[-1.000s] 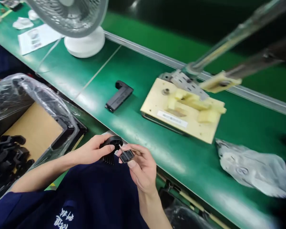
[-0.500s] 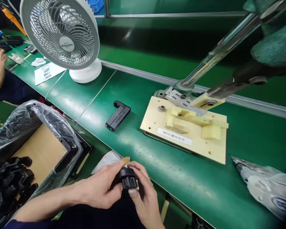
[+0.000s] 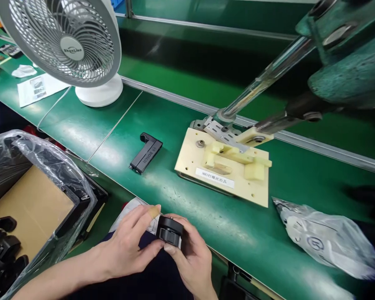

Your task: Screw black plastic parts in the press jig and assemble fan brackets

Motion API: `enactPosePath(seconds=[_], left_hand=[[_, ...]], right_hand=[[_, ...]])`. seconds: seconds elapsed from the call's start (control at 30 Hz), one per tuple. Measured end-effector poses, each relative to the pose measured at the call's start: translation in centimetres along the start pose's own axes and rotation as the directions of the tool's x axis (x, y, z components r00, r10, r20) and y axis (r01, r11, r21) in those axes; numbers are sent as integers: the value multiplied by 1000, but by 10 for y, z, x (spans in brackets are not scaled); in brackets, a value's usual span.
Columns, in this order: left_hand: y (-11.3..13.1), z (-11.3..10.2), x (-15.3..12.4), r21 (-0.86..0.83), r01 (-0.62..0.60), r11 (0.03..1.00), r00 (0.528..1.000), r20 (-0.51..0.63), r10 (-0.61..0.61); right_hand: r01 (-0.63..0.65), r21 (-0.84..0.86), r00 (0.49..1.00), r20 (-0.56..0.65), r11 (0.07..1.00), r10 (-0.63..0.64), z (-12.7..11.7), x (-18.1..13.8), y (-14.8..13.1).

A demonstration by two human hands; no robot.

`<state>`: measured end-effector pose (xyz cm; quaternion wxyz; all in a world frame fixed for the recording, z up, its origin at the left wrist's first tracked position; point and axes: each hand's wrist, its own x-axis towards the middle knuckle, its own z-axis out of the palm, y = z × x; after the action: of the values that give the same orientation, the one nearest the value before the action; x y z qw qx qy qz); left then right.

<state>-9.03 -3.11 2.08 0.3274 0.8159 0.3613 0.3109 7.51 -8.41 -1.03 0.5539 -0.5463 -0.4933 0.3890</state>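
Note:
Both hands meet at the bench's front edge around a black plastic part (image 3: 170,230) with a rounded, ring-like top. My left hand (image 3: 134,239) pinches its left side between thumb and fingers; a tan wrap covers one fingertip. From the right, my right hand (image 3: 192,254) grips the same part, thumb in front and fingers behind. Its lower portion is hidden by the hands. Farther up on the green bench lies a black hook-ended part (image 3: 146,153) lettered BOSCH, apart from both hands.
A cream fixture plate (image 3: 187,158) sits under a metal lever press (image 3: 268,75). A plastic bag (image 3: 325,237) lies to the right. A white fan (image 3: 98,93) stands at the back left. At lower left, a plastic-lined box (image 3: 34,200) holds several black parts.
The view has shifted right, so the bench items appear farther left. The black part has turned slightly in my hands, and my left fingers have shifted on it.

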Motion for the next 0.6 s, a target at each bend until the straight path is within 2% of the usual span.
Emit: enactPosePath(seconds=[0.1, 0.17, 0.3, 0.43, 0.5, 0.53, 0.57, 0.6], left_hand=[[-6, 0, 0, -91, -17, 996, 999, 49, 22], [-11, 2, 0, -161, 15, 987, 998, 56, -6], [-16, 8, 5, -368, 88, 926, 996, 44, -77], [-15, 7, 18, -495, 151, 855, 988, 83, -127], [-20, -1, 30, -549, 146, 823, 986, 13, -166], [-26, -7, 37, -569, 128, 812, 976, -72, -205], [-33, -15, 46, -574, 106, 812, 949, -185, -255], [-43, -25, 55, -559, 90, 825, 899, -311, -309]], right_hand=[[33, -121, 997, 70, 992, -25, -6, 5, -9], [50, -187, 994, 105, 981, -31, -7, 7, -18], [4, -227, 1000, 28, 974, 2, -4, 13, -30], [-34, -194, 999, -19, 980, 31, -3, 19, -25], [-25, -271, 998, -70, 962, 6, -6, 19, -15], [-17, -324, 994, -106, 946, -18, -9, 17, -9], [-13, -370, 989, -142, 929, -43, -14, 15, -1], [-9, -403, 981, -181, 915, -71, -19, 12, 9]])
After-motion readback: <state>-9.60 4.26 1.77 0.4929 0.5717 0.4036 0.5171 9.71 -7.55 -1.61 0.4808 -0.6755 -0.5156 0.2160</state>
